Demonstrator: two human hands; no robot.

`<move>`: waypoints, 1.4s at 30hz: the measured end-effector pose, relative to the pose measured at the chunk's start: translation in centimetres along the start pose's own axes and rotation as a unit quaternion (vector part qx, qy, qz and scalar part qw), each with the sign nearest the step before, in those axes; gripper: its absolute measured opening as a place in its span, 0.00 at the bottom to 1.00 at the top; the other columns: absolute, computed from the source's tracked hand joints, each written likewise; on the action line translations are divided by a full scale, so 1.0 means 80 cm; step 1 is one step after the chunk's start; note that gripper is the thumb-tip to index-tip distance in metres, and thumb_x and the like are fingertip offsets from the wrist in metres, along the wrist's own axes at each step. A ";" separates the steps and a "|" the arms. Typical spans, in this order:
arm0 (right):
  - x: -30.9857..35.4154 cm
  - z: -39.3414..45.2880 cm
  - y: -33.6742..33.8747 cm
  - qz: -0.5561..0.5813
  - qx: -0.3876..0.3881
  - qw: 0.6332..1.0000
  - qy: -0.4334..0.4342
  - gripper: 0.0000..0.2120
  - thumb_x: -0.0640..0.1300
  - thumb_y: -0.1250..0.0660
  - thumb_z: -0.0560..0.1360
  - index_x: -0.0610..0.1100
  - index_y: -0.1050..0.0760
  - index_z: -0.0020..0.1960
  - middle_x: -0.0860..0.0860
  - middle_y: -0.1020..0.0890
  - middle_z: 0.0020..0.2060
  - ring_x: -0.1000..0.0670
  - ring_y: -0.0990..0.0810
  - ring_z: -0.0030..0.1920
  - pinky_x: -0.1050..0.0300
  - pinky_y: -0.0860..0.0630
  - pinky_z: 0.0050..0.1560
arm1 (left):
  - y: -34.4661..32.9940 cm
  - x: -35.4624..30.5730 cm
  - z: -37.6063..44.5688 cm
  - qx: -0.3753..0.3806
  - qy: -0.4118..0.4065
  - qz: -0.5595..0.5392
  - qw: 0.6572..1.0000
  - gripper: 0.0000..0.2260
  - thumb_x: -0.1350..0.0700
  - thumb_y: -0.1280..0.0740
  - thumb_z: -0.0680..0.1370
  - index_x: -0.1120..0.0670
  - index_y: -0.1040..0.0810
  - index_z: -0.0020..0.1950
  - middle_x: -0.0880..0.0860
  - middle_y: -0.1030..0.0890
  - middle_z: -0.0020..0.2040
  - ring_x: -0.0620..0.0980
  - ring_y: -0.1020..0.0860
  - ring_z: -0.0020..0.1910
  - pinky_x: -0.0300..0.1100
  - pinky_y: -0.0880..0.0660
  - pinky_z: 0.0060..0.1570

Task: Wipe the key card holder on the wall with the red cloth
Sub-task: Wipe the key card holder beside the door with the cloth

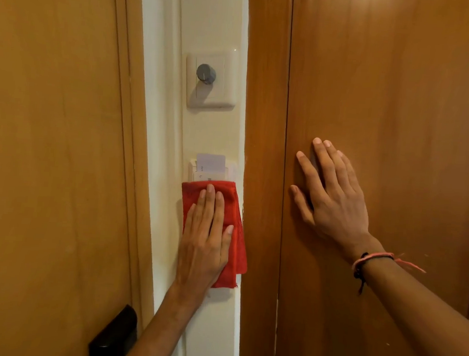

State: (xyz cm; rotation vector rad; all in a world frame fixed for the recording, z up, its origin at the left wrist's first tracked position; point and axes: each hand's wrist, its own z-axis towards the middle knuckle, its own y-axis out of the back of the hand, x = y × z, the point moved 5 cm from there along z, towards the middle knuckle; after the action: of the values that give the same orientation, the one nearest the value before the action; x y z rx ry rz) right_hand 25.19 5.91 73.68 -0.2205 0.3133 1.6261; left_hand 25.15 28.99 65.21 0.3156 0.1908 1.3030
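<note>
Flat, left hand [204,237] pressed red cloth [235,220] on card holder [214,173]; right hand [330,193] spread on wooden panel [401,106] at 3 o'clock; should sweep toward 12, firm pressure.

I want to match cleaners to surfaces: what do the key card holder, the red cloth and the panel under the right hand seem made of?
Key card holder: seemingly smooth cream plastic, with a moulded slot.
Red cloth: soft woven or microfibre fabric, with folds and a frayed corner.
Panel: wood or wood-look veneer with a satin sheen and visible grain.

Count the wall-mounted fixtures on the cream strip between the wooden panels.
2: the dimmer knob plate up high, and below it the key card holder, its lower part under the red cloth. Nothing else shows.
</note>
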 end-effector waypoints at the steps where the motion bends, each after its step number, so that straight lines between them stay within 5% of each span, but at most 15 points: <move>1: 0.000 0.000 0.000 0.000 -0.003 1.000 0.001 0.30 0.58 0.44 0.84 0.42 0.37 0.80 0.37 0.38 0.80 0.39 0.40 0.81 0.45 0.44 0.82 | 0.001 0.004 0.005 -0.004 -0.014 0.004 1.000 0.25 0.48 0.48 0.85 0.61 0.39 0.77 0.62 0.33 0.76 0.61 0.36 0.77 0.60 0.33 0.73; 9: 0.001 0.000 0.000 0.001 -0.004 1.000 -0.003 0.30 0.58 0.42 0.83 0.42 0.36 0.80 0.37 0.37 0.79 0.38 0.39 0.81 0.44 0.43 0.81 | 0.003 0.008 -0.008 -0.012 -0.028 0.038 0.999 0.22 0.50 0.48 0.86 0.63 0.33 0.74 0.65 0.28 0.73 0.67 0.32 0.73 0.66 0.25 0.64; 15: 0.001 0.000 0.000 0.000 -0.004 1.000 -0.004 0.30 0.57 0.42 0.83 0.42 0.36 0.80 0.37 0.37 0.79 0.38 0.39 0.80 0.44 0.43 0.81 | 0.006 0.008 0.014 0.004 -0.003 0.051 0.999 0.24 0.49 0.50 0.86 0.62 0.38 0.77 0.63 0.35 0.77 0.64 0.37 0.77 0.61 0.33 0.73; 22: 0.000 -0.002 -0.001 -0.002 -0.006 1.000 -0.004 0.30 0.58 0.43 0.83 0.42 0.36 0.80 0.37 0.37 0.80 0.39 0.40 0.81 0.48 0.51 0.83 | 0.001 0.017 0.012 -0.017 -0.041 0.051 0.998 0.23 0.50 0.48 0.85 0.61 0.40 0.78 0.64 0.34 0.77 0.65 0.37 0.77 0.61 0.35 0.73; 29: -0.001 -0.001 -0.002 0.003 -0.005 1.000 -0.003 0.30 0.58 0.43 0.83 0.42 0.36 0.80 0.37 0.37 0.80 0.38 0.40 0.81 0.45 0.45 0.82 | 0.007 0.016 0.013 -0.022 -0.015 0.017 1.000 0.23 0.50 0.49 0.85 0.61 0.39 0.77 0.66 0.30 0.74 0.67 0.33 0.74 0.65 0.29 0.68; 36: -0.001 -0.002 -0.002 0.005 -0.007 1.000 -0.002 0.30 0.57 0.42 0.84 0.42 0.36 0.80 0.37 0.37 0.80 0.38 0.40 0.81 0.44 0.44 0.81 | 0.000 0.014 -0.002 0.016 -0.010 0.001 1.000 0.24 0.50 0.50 0.86 0.60 0.41 0.79 0.62 0.39 0.79 0.62 0.42 0.79 0.62 0.33 0.73; 42: -0.001 -0.002 -0.004 0.007 -0.006 1.000 -0.002 0.30 0.57 0.42 0.83 0.42 0.36 0.80 0.37 0.37 0.79 0.38 0.39 0.81 0.43 0.42 0.81 | 0.004 0.028 -0.006 -0.014 0.001 -0.125 0.992 0.26 0.47 0.49 0.85 0.51 0.51 0.81 0.50 0.51 0.82 0.54 0.47 0.82 0.59 0.39 0.76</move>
State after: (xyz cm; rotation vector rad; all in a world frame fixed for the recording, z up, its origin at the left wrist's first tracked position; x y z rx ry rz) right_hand 25.49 5.82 73.51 -0.2250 0.3030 1.6422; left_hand 25.29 31.27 64.98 0.2570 0.2066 1.0580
